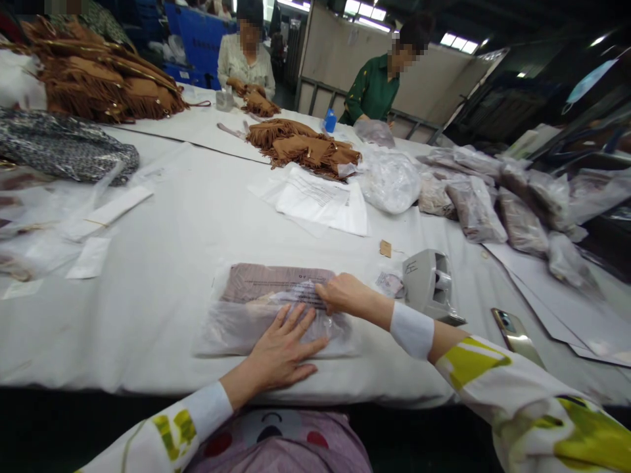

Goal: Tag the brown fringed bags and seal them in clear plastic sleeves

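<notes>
Under the left hand (284, 351), palm down, fingers spread: one bag (221, 332), brown contents (244, 281) seemingly already in, closing apparently unfinished. On the bag's right part: right hand (345, 293), fingers curled, pinch not discernible. Beyond the right hand: filled bags (476, 207), piled.

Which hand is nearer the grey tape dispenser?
Right. The right hand is at the plastic bag's right part, just left of the tape dispenser; the left hand is spread on the bag, farther left and closer to the body.
</notes>
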The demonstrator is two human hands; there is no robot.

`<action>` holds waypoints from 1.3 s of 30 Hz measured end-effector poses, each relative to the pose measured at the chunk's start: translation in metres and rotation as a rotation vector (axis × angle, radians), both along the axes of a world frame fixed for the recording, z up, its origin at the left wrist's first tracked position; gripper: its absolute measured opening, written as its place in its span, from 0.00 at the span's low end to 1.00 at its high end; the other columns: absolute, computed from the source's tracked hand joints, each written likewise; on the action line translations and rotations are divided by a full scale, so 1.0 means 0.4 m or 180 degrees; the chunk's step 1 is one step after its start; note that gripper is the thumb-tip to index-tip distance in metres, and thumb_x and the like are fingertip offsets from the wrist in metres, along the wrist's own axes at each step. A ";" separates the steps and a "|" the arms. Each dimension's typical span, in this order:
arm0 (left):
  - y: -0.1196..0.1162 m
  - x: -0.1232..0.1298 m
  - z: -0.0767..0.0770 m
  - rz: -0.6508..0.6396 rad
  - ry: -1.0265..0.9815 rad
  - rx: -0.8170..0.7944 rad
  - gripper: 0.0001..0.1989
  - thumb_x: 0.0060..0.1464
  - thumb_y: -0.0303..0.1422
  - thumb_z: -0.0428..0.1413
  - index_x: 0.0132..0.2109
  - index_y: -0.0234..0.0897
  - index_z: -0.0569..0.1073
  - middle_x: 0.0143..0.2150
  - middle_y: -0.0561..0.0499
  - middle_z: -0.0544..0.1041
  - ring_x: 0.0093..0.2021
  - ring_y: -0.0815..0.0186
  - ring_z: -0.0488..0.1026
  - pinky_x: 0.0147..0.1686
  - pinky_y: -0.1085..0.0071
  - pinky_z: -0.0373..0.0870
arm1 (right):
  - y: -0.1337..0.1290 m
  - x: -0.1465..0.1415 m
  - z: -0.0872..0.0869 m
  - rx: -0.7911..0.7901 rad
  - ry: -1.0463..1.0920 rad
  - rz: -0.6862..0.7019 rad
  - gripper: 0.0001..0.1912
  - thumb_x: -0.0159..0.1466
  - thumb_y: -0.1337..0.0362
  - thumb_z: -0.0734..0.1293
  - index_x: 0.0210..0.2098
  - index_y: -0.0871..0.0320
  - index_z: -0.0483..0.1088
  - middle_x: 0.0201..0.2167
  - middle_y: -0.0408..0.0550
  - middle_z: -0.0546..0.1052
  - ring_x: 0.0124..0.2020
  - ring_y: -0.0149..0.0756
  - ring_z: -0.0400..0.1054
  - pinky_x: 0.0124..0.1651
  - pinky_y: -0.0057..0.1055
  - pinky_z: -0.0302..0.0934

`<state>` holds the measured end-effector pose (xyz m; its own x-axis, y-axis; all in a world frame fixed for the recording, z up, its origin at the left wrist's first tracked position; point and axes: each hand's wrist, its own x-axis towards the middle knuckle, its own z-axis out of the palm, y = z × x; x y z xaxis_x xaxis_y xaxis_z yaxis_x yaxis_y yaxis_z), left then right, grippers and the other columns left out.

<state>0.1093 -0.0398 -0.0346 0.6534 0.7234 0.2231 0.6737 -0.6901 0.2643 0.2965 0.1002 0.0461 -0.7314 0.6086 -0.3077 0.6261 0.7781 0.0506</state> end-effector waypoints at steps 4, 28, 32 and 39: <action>-0.001 0.000 -0.003 0.0023 0.0011 0.0035 0.29 0.57 0.49 0.50 0.64 0.57 0.56 0.71 0.50 0.47 0.69 0.46 0.42 0.64 0.45 0.39 | 0.035 0.038 0.055 0.0478 0.0274 -0.0704 0.09 0.65 0.64 0.62 0.41 0.63 0.69 0.34 0.59 0.78 0.35 0.44 0.74 0.35 0.32 0.62; -0.092 -0.339 -0.052 0.3593 -0.2552 -0.0294 0.36 0.54 0.50 0.53 0.64 0.38 0.55 0.45 0.44 0.74 0.39 0.59 0.74 0.39 0.61 0.73 | -0.206 -0.020 -0.167 -0.0671 0.2879 -0.2316 0.23 0.62 0.46 0.58 0.19 0.54 0.63 0.15 0.40 0.69 0.17 0.34 0.66 0.26 0.29 0.59; -0.074 -0.310 -0.016 0.3602 -0.2684 -0.0567 0.36 0.49 0.49 0.56 0.62 0.37 0.60 0.25 0.59 0.69 0.25 0.66 0.69 0.33 0.69 0.69 | -0.211 -0.019 -0.171 -0.0511 0.2848 -0.2220 0.23 0.63 0.46 0.57 0.20 0.54 0.63 0.15 0.41 0.69 0.19 0.35 0.66 0.26 0.29 0.59; -0.084 -0.296 -0.032 0.3481 -0.2505 -0.0239 0.24 0.57 0.41 0.48 0.59 0.40 0.63 0.22 0.61 0.61 0.22 0.69 0.63 0.29 0.73 0.62 | -0.218 -0.022 -0.176 -0.0297 0.2815 -0.2139 0.24 0.63 0.45 0.56 0.20 0.54 0.63 0.16 0.43 0.70 0.20 0.35 0.65 0.26 0.29 0.57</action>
